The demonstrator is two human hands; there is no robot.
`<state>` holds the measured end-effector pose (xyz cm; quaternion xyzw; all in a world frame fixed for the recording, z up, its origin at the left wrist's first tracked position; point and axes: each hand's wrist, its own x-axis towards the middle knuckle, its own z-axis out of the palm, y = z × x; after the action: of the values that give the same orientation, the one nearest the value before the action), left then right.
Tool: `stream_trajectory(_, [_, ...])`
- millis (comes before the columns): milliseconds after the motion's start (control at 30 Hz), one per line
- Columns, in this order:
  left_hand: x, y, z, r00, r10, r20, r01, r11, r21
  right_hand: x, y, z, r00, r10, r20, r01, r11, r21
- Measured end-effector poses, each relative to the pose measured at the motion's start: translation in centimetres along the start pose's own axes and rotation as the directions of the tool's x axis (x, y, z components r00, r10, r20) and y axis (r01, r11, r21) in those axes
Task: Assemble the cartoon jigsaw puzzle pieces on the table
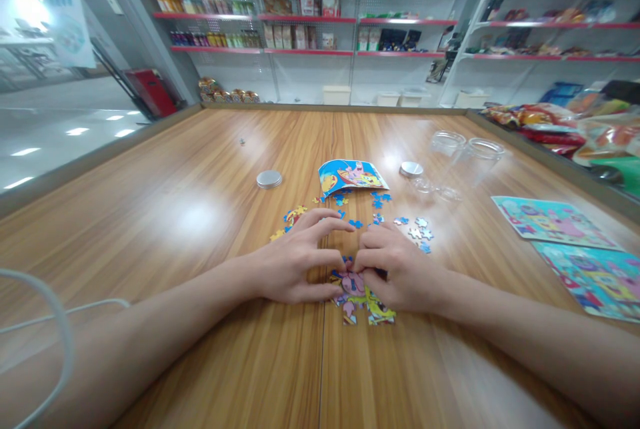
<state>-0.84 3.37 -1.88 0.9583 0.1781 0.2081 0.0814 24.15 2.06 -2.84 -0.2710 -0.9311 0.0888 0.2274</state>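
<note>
A partly joined jigsaw puzzle (354, 287) with pink and yellow cartoon figures lies on the table between my hands. My left hand (305, 257) has its fingers spread, with the thumb and a fingertip at the puzzle's left edge. Curled tightly, my right hand (395, 265) pinches at a puzzle piece on the upper right of the joined part; its fingers mostly hide that piece. Loose blue puzzle pieces (355, 223) lie just beyond my hands. Yellow pieces (296, 213) sit beyond my left hand, and grey-blue pieces (421, 233) beyond my right.
A curled cartoon picture sheet (353, 175) stands behind the pieces. Silver lids (269, 179) (411, 169) lie on either side of it. Clear jars (483, 157) stand at the back right, near two flat picture sheets (555, 222) (593, 279). A white cable (63, 322) crosses my left forearm.
</note>
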Motion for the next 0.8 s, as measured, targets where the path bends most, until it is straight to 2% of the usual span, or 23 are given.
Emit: stream_trajectory(800, [-0.04,0.18,0.02,0.999,0.032,-0.037,-0.031,0.999,0.013,0.28,-0.05,-0.33,0.995,-0.104,-0.006,0.104,0.994,-0.017])
